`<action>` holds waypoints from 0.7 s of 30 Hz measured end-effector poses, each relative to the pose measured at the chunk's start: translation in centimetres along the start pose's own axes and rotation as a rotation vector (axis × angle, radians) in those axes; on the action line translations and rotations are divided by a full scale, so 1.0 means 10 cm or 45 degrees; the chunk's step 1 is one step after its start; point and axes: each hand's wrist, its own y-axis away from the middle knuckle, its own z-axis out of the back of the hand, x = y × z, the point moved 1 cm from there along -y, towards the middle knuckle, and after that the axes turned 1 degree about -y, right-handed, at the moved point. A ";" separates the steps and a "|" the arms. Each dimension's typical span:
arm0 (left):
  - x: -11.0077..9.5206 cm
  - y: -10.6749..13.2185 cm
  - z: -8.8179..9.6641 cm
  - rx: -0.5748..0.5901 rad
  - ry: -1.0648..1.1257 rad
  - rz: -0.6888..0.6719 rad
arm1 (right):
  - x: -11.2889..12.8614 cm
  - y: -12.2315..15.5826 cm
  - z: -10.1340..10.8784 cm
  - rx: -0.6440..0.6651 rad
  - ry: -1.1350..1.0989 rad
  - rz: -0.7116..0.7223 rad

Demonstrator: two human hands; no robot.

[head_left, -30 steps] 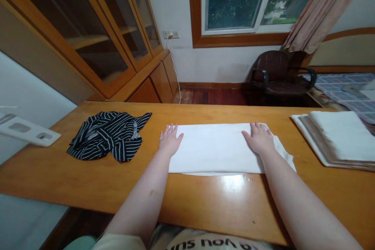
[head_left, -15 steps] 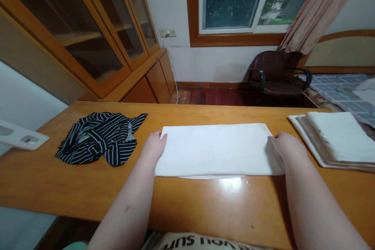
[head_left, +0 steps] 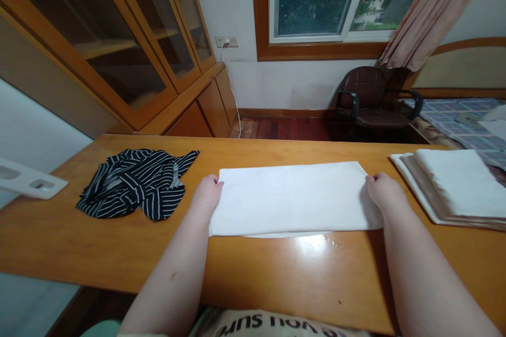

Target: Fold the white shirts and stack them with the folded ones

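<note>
A white cloth (head_left: 290, 200), folded into a long flat rectangle, lies across the middle of the wooden table (head_left: 276, 274). At its left edge, near the far corner, my left hand (head_left: 207, 195) pinches the fabric between thumb and fingers. My right hand (head_left: 383, 189) grips the opposite edge near the far right corner, its fingertips partly hidden. Between the two hands the cloth is stretched fairly smooth, with a thin lower layer peeking out along the near edge.
A crumpled black-and-white striped garment (head_left: 138, 184) lies to the left. Folded white and beige cloths (head_left: 454, 184) are stacked on the right. A white plastic object (head_left: 35, 181) juts in at far left. Beyond the table stand a cabinet (head_left: 185, 89) and an armchair (head_left: 367, 97).
The far right corner of the cloth has risen slightly with my right hand. Both hands keep their hold, and the view has shifted a little.
</note>
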 end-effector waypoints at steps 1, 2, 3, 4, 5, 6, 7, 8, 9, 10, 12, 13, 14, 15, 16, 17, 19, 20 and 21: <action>0.00 0.00 0.00 -0.002 0.002 0.000 | 0.00 0.01 0.00 -0.016 -0.005 0.005; 0.00 0.00 0.00 0.000 0.006 -0.001 | 0.01 0.01 0.00 -0.037 -0.009 0.011; 0.00 0.00 0.01 0.001 0.010 -0.003 | 0.01 0.01 0.00 -0.058 -0.014 0.019; -0.01 0.01 0.01 0.002 0.016 -0.006 | 0.01 0.01 0.00 -0.077 -0.019 0.028; -0.01 0.01 0.01 0.000 0.020 -0.010 | 0.00 0.00 0.00 -0.092 -0.026 0.038; -0.01 0.01 0.01 -0.003 0.022 -0.014 | 0.00 -0.01 -0.01 -0.098 -0.034 0.049; -0.01 0.01 0.01 -0.004 0.022 -0.015 | -0.02 -0.02 -0.01 -0.090 -0.041 0.055; -0.01 0.00 0.01 -0.005 0.021 -0.014 | -0.03 -0.04 -0.01 -0.069 -0.045 0.055; -0.01 0.00 0.00 -0.006 0.018 -0.010 | -0.04 -0.06 -0.02 -0.044 -0.049 0.048; 0.00 -0.01 -0.01 -0.005 0.015 -0.006 | -0.05 -0.07 -0.02 -0.015 -0.054 0.040; 0.01 -0.02 -0.02 -0.003 0.009 0.002 | -0.06 -0.09 -0.02 0.007 -0.072 0.036; 0.01 -0.02 -0.02 -0.002 0.009 0.003 | -0.06 -0.09 -0.01 -0.015 -0.085 0.045; 0.01 -0.03 -0.03 -0.002 0.010 0.004 | -0.05 -0.08 0.00 -0.055 -0.098 0.060; 0.01 -0.03 -0.02 0.000 0.011 0.005 | -0.04 -0.07 0.01 -0.104 -0.106 0.075; 0.00 -0.02 -0.02 0.001 0.014 0.003 | -0.03 -0.05 0.02 -0.153 -0.109 0.085; 0.00 -0.02 -0.01 0.002 0.016 0.003 | -0.02 -0.03 0.03 -0.198 -0.112 0.089; -0.02 0.00 0.01 0.006 0.019 0.009 | 0.00 0.00 0.04 -0.252 -0.122 0.091; -0.03 0.01 0.02 0.010 0.021 0.014 | 0.01 0.01 0.04 -0.259 -0.134 0.098; -0.04 0.02 0.03 0.010 0.024 0.019 | 0.01 0.01 0.03 -0.251 -0.148 0.110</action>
